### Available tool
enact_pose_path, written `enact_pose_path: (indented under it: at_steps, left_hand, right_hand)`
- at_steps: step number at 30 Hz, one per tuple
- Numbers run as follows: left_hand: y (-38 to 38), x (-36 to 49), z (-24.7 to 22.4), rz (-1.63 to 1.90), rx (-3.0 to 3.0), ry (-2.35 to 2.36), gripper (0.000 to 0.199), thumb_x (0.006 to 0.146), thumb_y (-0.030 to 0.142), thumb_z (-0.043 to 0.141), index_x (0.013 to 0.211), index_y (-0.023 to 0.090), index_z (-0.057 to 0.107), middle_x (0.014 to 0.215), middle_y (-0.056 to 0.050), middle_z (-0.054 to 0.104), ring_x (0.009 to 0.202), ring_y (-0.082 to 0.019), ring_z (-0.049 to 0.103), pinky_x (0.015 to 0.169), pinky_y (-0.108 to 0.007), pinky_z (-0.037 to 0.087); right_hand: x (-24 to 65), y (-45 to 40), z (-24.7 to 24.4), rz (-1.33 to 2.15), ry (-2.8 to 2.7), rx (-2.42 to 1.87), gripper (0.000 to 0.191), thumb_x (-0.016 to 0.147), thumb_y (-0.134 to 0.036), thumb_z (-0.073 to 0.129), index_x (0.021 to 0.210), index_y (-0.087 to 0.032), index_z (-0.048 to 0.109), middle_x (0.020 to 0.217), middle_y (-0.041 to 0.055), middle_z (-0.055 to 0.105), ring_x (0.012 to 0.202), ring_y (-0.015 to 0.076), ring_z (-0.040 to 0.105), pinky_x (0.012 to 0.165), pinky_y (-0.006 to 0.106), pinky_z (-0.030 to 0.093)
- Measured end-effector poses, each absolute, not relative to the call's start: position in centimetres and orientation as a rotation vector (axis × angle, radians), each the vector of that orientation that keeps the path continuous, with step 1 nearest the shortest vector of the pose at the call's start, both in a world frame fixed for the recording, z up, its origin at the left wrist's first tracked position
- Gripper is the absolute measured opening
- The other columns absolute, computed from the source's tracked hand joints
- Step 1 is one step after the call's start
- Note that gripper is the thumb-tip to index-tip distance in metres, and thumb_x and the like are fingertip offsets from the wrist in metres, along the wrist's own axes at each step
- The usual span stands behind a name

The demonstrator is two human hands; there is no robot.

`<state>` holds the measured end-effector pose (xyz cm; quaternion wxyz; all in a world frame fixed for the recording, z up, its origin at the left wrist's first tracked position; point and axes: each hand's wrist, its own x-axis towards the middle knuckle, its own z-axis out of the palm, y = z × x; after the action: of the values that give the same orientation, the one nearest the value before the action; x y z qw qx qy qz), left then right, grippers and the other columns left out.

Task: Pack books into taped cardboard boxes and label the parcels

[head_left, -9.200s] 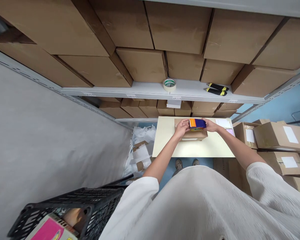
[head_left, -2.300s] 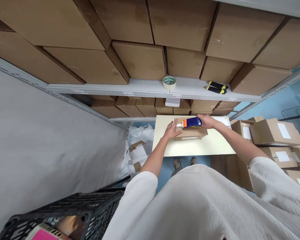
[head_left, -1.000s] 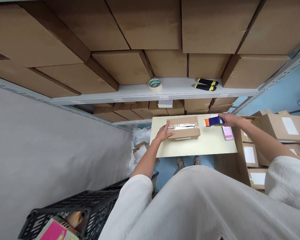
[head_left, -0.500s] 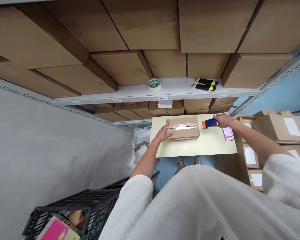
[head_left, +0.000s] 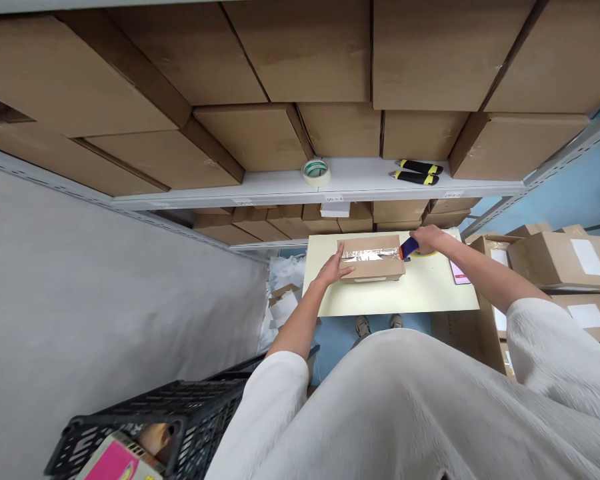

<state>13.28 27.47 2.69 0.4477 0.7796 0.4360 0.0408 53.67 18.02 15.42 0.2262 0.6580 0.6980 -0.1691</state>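
Where grey shelving point(head_left: 275, 195) stacked with brown cartons point(head_left: 255, 137) backs pale-yellow table point(head_left: 410, 300), cardboard box point(head_left: 375, 269) lies on it, shiny tape point(head_left: 367, 255) along top; left hand point(head_left: 331, 268) spread against left end, right hand point(head_left: 427, 239) wrapped around blue-orange dispenser point(head_left: 409, 247) at right end.

Orange-and-dark-blue plastic tape dispenser point(head_left: 409, 249): rear hidden inside right hand point(head_left: 427, 239); contact with taped brown cardboard box point(head_left: 373, 270) too small to judge. Left hand point(head_left: 331, 269): some fingers out of sight. Slim phone with pink-lit screen point(head_left: 461, 275): part hidden behind right forearm point(head_left: 490, 270), text unreadable. White paper shelf tag point(head_left: 334, 198): characters too small. Black plastic lattice crate point(head_left: 200, 430), pink-and-cream printed box point(head_left: 111, 461): cut off by bottom edge. Large upper-row brown cartons point(head_left: 305, 50): cropped at top.
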Motion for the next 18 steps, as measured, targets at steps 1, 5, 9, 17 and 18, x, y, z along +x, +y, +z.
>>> enact_pose_path:
  at_steps: [1,5,9,17,18]
  left_hand:
    - [27.5,13.3,2.7,0.105,1.929,1.081,0.129,0.085,0.071,0.083,0.181,0.030,0.007,0.164,-0.018,0.056,0.144,-0.038,0.058,0.119,-0.050,0.045]
    - [27.4,13.3,2.6,0.124,1.931,1.084,0.130,0.083,0.072,0.084,0.181,0.030,0.010,0.162,-0.018,0.058,0.144,-0.039,0.058,0.119,-0.049,0.045]
    - [27.3,13.4,2.8,0.111,1.932,1.093,0.128,0.083,0.072,0.083,0.181,0.029,0.011,0.167,-0.019,0.053,0.148,-0.041,0.055,0.118,-0.049,0.044]
    - [27.0,13.2,2.7,0.092,1.949,1.091,0.126,0.085,0.073,0.080,0.181,0.028,0.011,0.156,-0.019,0.058,0.141,-0.039,0.059,0.114,-0.048,0.045]
    - [27.0,13.2,2.6,0.095,1.950,1.093,0.125,0.085,0.073,0.079,0.181,0.028,0.012,0.155,-0.019,0.058,0.140,-0.039,0.059,0.114,-0.048,0.045]
  right_hand:
    - [53.6,18.4,15.2,-0.476,1.929,1.820,0.049,0.074,-0.040,0.086,0.119,-0.022,0.075,0.111,0.0201,0.080,0.104,0.0392,0.077,0.084,0.044,0.058]
    - [53.5,20.1,14.5,-0.487,1.957,1.802,0.045,0.067,-0.039,0.089,0.109,-0.025,0.080,0.105,0.0185,0.081,0.100,0.0403,0.077,0.083,0.047,0.060]
    - [52.3,21.9,14.1,-0.463,1.939,1.794,0.041,0.061,-0.034,0.090,0.099,-0.024,0.082,0.098,0.0170,0.081,0.094,0.0405,0.077,0.080,0.050,0.061]
    - [50.3,18.5,12.7,-0.537,1.854,1.667,0.038,0.061,-0.028,0.086,0.097,-0.020,0.080,0.099,0.0194,0.082,0.096,0.0386,0.078,0.078,0.045,0.060]
    - [51.3,17.8,13.0,-0.542,1.825,1.683,0.041,0.062,-0.029,0.087,0.101,-0.020,0.080,0.104,0.0206,0.082,0.097,0.0384,0.078,0.078,0.044,0.059]
